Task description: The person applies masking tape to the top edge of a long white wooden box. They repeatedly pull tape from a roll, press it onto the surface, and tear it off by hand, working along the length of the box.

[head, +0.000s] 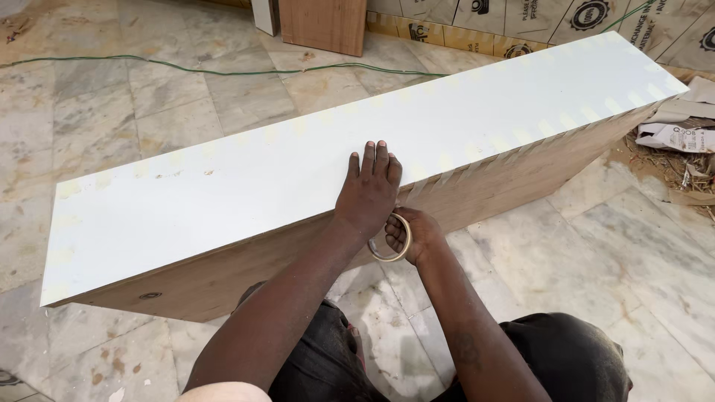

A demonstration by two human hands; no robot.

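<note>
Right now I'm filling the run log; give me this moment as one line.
left hand: flat on white panel | right hand: holds tape roll at wooden side | tape strips: along edge

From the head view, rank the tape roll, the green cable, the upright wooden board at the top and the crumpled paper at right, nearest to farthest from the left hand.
1. Tape roll: just below the left hand, in the right hand.
2. Green cable: on the floor beyond the white panel.
3. Wooden board: top centre.
4. Crumpled paper: far right.

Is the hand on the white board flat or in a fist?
Flat: the left hand lies spread, fingers straight, on the white board.
</note>
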